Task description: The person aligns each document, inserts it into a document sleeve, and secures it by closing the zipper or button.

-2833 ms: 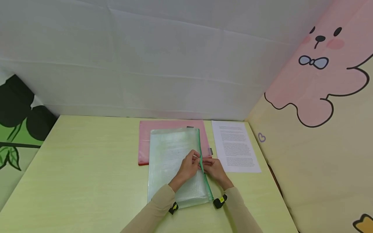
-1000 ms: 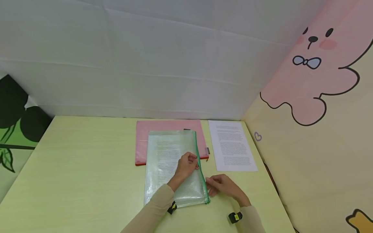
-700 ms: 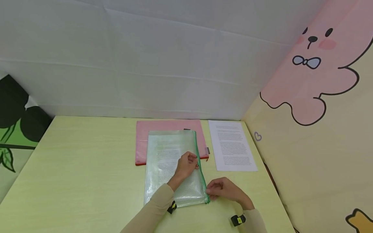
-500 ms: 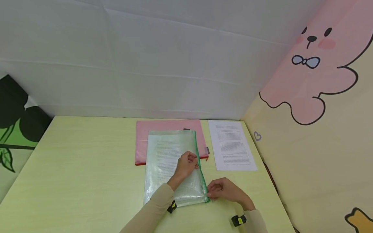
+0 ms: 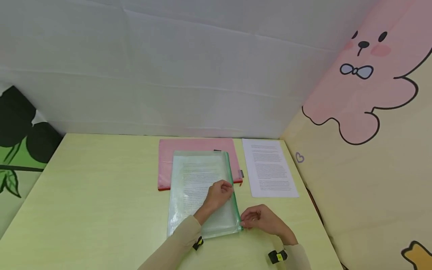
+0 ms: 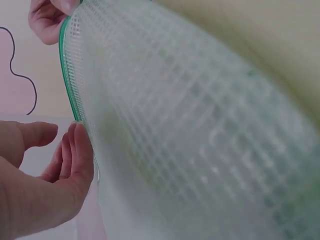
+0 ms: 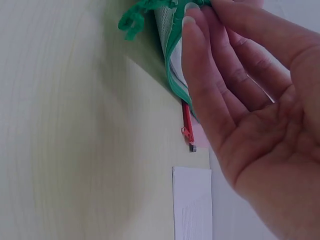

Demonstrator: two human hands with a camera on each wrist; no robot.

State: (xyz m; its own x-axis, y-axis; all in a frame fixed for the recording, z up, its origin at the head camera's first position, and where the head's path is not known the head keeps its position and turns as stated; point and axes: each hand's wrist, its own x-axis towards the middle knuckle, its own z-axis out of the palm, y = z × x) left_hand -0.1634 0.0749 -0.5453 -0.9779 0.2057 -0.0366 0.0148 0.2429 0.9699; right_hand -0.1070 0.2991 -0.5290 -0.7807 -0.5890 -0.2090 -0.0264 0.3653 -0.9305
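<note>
A translucent mesh zip pouch [image 5: 179, 210] with a green zip edge lies in the middle of the table, a printed sheet [image 5: 194, 176] showing through it. My left hand [image 5: 218, 195] is over the pouch at the middle of the zip edge. In the left wrist view its fingertips touch the green edge, while the thumb stands apart from them. At the near right corner, my right hand [image 5: 261, 219] pinches the end of the zip between thumb and fingers. A green zip tail [image 7: 132, 20] hangs beside those fingertips. The zip slider itself is hidden.
Partly under the pouch, at the back, lies a pink pouch [image 5: 199, 144] with a red zip [image 7: 187, 120]. A printed paper [image 5: 271, 168] is on the right of the table. A white wall stands behind, a patterned wall at right.
My right hand has come from the middle of the zip edge to its near corner. My left thumb has parted from the fingers, and the zip edge lies straighter.
</note>
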